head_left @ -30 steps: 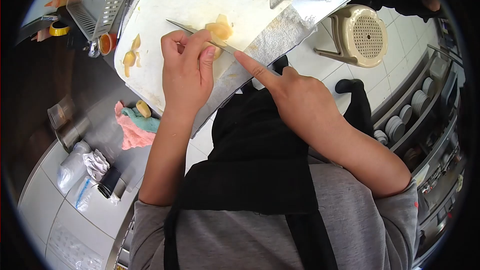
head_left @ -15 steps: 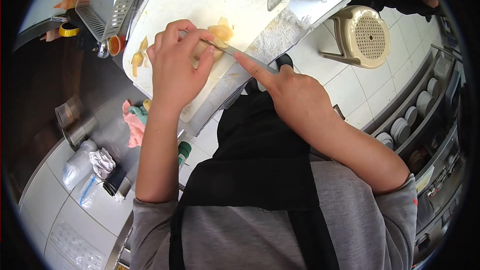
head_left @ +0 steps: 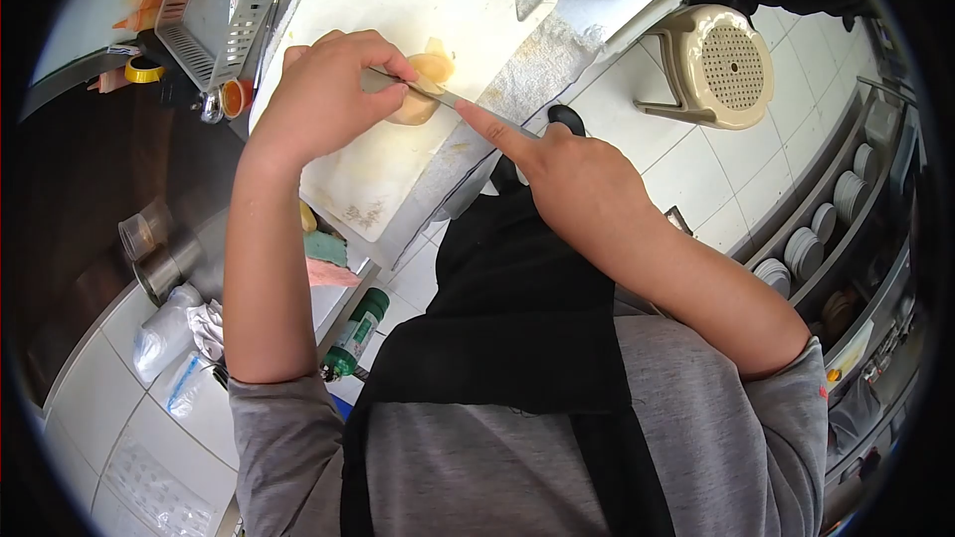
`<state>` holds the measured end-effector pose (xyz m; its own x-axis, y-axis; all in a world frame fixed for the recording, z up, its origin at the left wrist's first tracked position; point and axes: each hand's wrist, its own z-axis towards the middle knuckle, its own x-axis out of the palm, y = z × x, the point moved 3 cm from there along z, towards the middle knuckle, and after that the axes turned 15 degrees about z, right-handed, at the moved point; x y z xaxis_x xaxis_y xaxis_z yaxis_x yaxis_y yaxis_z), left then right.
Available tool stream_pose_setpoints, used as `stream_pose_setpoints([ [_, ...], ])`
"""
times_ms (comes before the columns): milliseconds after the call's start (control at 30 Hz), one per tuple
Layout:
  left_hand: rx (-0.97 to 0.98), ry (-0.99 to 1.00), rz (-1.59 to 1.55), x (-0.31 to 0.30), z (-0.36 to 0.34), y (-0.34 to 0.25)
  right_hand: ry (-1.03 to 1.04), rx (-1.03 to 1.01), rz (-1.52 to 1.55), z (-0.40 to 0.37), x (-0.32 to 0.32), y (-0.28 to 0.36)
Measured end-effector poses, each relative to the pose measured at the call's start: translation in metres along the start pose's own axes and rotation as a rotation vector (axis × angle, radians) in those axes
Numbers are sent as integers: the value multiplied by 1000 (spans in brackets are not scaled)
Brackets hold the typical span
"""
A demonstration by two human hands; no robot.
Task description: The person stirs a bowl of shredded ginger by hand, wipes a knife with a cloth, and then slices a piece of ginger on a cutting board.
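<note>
A white cutting board lies on a towel on the steel counter. My left hand presses down on a pale yellow piece of food on the board. My right hand grips a knife, index finger stretched along the blade's spine. The blade lies across the food, right by my left fingertips. Another yellowish slice sits just beyond the blade.
A grey dish rack and yellow tape roll stand left of the board. Metal cups, plastic bags and a green bottle are lower left. A beige stool stands on the tiled floor; stacked dishes fill shelves at right.
My left hand and arm have shifted left and up over the board, covering the loose slices at its left edge. The knife stays across the food. The view has tilted slightly.
</note>
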<state>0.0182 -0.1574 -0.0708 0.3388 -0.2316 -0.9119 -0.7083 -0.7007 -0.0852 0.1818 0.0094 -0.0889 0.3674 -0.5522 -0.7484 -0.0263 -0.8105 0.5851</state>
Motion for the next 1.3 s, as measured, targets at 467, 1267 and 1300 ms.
stream_pose_setpoints([
  [467,120,144,-177,-6,24,9,24,12,-20,0,3,-1],
  [1267,295,307,-127,-2,33,3,15,47,64,1,8,-4],
  [1300,289,303,-114,-3,33,3,15,49,67,1,7,-3],
])
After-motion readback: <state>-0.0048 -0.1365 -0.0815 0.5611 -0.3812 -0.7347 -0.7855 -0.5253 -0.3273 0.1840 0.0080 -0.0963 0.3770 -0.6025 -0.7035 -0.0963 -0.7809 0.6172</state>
